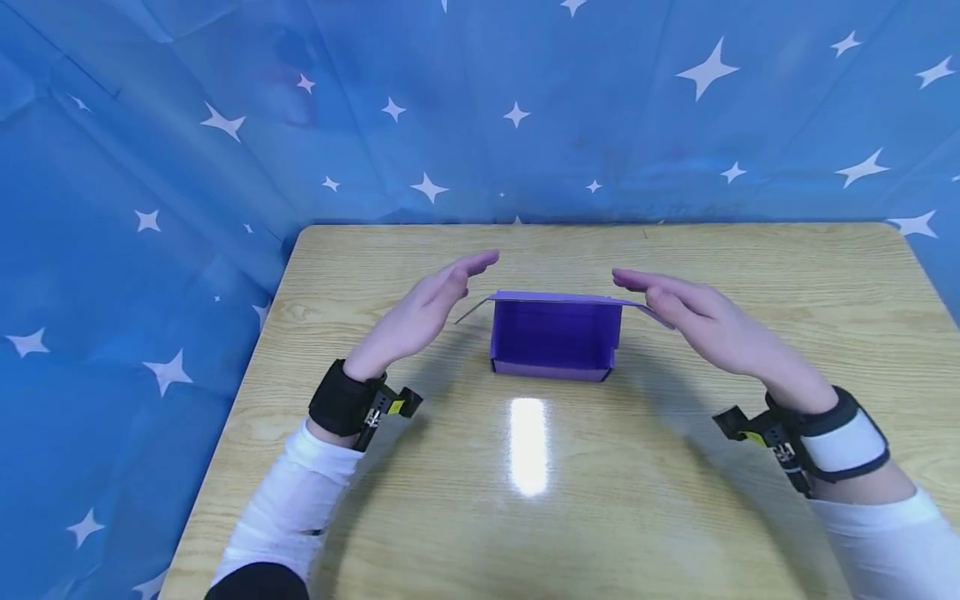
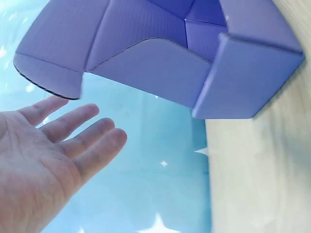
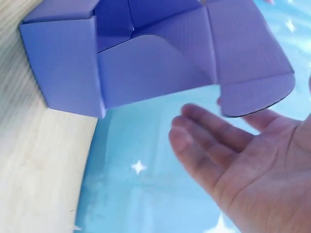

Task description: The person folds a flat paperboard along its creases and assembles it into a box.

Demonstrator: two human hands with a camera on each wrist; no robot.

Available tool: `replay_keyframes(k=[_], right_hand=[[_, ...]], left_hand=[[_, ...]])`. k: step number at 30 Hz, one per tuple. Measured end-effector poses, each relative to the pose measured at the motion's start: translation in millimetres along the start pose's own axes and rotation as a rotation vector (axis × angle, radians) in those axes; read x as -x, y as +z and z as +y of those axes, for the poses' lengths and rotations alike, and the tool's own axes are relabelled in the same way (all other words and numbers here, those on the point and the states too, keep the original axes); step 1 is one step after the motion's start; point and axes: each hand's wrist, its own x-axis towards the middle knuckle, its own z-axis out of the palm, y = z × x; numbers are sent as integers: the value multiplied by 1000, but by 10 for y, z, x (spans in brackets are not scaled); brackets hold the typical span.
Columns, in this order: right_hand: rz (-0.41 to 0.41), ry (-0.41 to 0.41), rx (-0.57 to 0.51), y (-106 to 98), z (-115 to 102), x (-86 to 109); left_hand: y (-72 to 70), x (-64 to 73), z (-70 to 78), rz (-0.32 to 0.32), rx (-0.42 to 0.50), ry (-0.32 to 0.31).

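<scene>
A purple cardboard box (image 1: pixel 557 333) stands on the table with its lid raised, its inside facing me. From the lid's two ends, side flaps splay outward; the left wrist view shows one flap (image 2: pixel 48 73) and the right wrist view the other flap (image 3: pixel 257 94). My left hand (image 1: pixel 423 312) hovers left of the box, fingers extended and holding nothing. On the other side, my right hand (image 1: pixel 705 321) is held with fingers extended close by the right flap, overlapping it in the right wrist view. Both palms face inward toward the box.
The box rests on a light wooden table (image 1: pixel 465 517) with a bright light reflection in front of it. A blue cloth with white stars (image 1: pixel 480 108) hangs behind the table and along its left side. Each wrist wears a black strap with a small camera.
</scene>
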Motion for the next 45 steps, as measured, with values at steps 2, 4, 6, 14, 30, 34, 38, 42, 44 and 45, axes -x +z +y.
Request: replay_keyframes(k=[2,4,6,14,30,34,38,42,44,45], right_hand=[[-86,64,35,-79,-89,-80],[-150,107,71,-138,-169,-173],[-204,143,112,-178,-237,-258],[-389,237,149,-202,-308,-463],[-395,234,148,-70,-279,-384],[-385,232,140,-15,-266,-336],[-391,227,129,24,-254,-291],[-412,215,152,66,-240,-252],[-413,207,188,98,-227,-235],[-411,205,209,117,-221,-226]], left_hand=[[-34,-68,60,-45,-71,-1],[-60,-135,102,-90,-126,-3],[-75,-191,134,-134,-166,-13],[-72,-314,177,-300,-189,-107],[-20,-301,85,-427,-164,-101],[4,-286,60,-429,-190,-83],[37,-270,47,-436,-177,-94],[92,-251,46,-431,-251,-110],[126,-237,47,-428,-329,-115],[145,-233,43,-429,-367,-114]])
